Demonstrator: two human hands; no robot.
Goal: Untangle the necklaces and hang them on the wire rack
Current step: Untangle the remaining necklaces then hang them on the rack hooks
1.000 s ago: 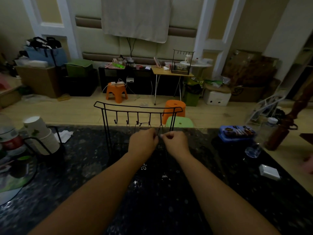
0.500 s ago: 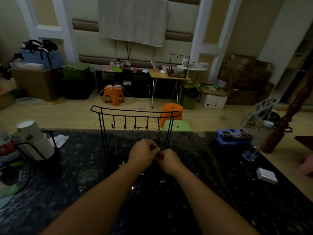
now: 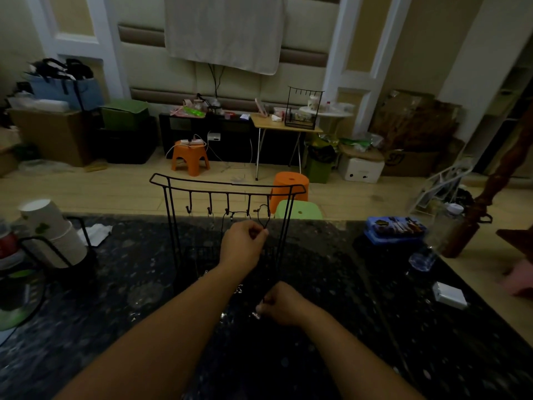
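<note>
Thin black cord necklace point(image 3: 264, 223) — pinched by left hand point(image 3: 243, 245), right hand point(image 3: 281, 304).

There is only one view. The camera sits on the person's head and looks forward and down. Both bare forearms reach away from the bottom edge. The dark speckled stone counter point(image 3: 115, 298) is close below it. The black wire rack point(image 3: 227, 187) stands near, in the middle. The room's far wall is well behind.

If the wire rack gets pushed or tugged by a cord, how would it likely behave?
The rack is probably light: thin wire, mostly air. Being tall on a small base, it may tip or slide on the smooth counter. The left hand pinching a hooked cord could drag it.
</note>
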